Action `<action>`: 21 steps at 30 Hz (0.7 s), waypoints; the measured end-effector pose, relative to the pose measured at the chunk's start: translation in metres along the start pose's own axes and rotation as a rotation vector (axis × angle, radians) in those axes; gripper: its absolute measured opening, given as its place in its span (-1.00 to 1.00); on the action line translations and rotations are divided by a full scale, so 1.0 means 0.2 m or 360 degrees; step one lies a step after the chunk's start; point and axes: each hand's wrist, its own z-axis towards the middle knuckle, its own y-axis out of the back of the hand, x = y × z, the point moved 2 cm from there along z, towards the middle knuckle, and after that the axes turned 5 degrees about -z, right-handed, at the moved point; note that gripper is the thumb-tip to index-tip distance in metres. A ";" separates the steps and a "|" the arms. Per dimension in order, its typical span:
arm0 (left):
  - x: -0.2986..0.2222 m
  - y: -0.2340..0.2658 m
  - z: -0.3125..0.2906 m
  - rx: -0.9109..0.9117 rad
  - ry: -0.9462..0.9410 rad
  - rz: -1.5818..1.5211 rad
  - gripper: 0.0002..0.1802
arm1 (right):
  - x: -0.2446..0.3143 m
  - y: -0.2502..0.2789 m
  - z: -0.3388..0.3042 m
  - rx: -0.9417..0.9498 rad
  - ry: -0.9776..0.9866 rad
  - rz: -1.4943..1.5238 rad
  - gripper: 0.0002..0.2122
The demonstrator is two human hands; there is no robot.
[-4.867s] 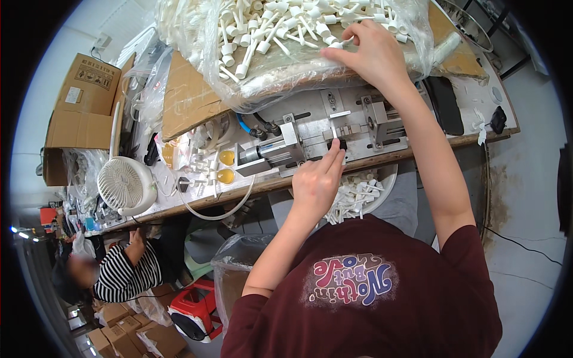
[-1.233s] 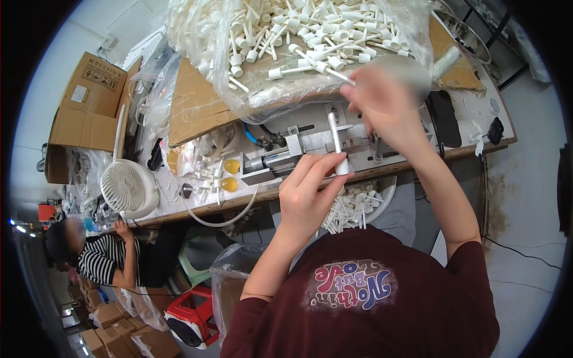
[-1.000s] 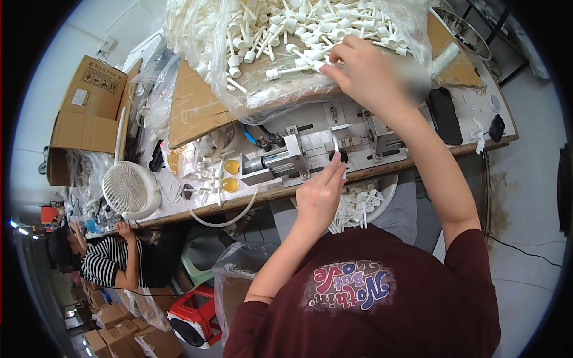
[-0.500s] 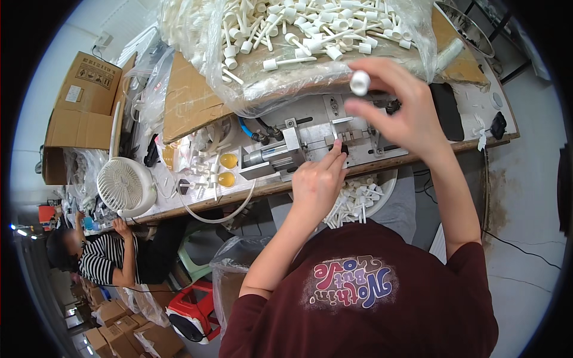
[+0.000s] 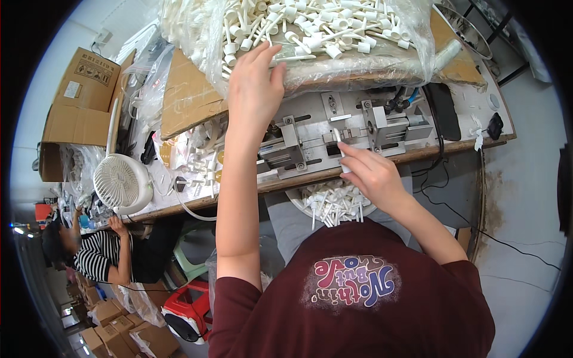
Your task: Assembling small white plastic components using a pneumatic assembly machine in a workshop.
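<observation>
Over the near left part of the heap of white plastic capped sticks [image 5: 334, 30], my left hand [image 5: 256, 83] has its thumb and fingers apart. They are around the cap end of one stick [image 5: 301, 58], and the palm hides whether they touch it. At the metal clamping fixture [image 5: 352, 134] on the bench, my right hand [image 5: 376, 179] pinches another white capped stick [image 5: 345, 169]. Its thin stem points away from me into the middle of the fixture, and its cap lies by my fingers.
Clear plastic and cardboard [image 5: 191, 95] lie under the heap. A bowl of white pieces [image 5: 334, 203] sits below the bench edge. A white fan [image 5: 122, 184] stands at left, a black slab [image 5: 443, 110] at right. A co-worker in stripes [image 5: 104, 256] sits far left.
My left hand has left the fixture and reached up to the heap. My right hand has come down from the upper right to the fixture with a white capped stick.
</observation>
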 end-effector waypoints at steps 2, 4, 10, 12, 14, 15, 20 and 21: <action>0.02 -0.04 0.01 0.0283 0.0197 -0.0079 -0.75 | -0.01 -0.05 0.00 0.0054 0.0053 -0.0173 -0.71; 0.00 -0.01 0.01 0.0304 0.0200 -0.0125 -0.75 | 0.01 -0.07 0.04 0.0036 0.0043 -0.0247 -0.79; -0.16 0.13 -0.02 0.0200 0.0326 -0.0319 -0.75 | 0.01 -0.07 0.08 0.0170 0.0006 -0.0364 -0.75; -0.21 0.16 -0.07 0.0188 0.0439 -0.0468 -0.72 | 0.01 -0.07 0.09 0.0187 -0.0011 -0.0373 -0.76; -0.25 0.20 -0.12 0.0149 0.0471 -0.0605 -0.68 | 0.02 -0.04 0.12 0.0244 0.0009 -0.0375 -0.76; -0.26 0.21 -0.15 0.0208 0.0514 -0.0642 -0.65 | 0.02 0.00 0.15 0.0268 0.0008 -0.0390 -0.77; -0.36 0.18 -0.40 0.0291 0.0482 -0.0885 -0.65 | -0.10 0.19 0.49 -0.0078 -0.0269 0.0075 -0.76; -0.38 0.15 -0.46 0.0382 0.0416 -0.0768 -0.65 | -0.14 0.23 0.57 -0.0208 -0.0268 0.0021 -0.75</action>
